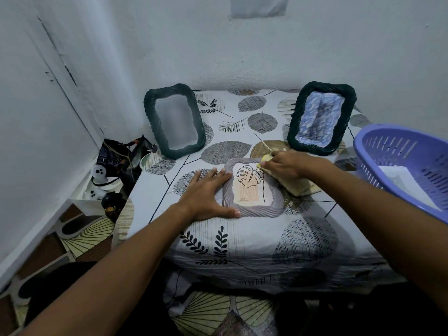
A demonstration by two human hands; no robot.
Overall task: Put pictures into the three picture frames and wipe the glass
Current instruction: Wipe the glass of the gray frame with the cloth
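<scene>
Dim light; pale plastered walls (315, 44) meet in a corner behind the leaf-print-covered counter (242, 238); left of the counter, fan-patterned floor (92, 234).

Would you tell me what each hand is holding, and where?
The right hand grips a yellow cloth by its far end; the left hand lies flat, steadying the grey frame's left edge.
</scene>
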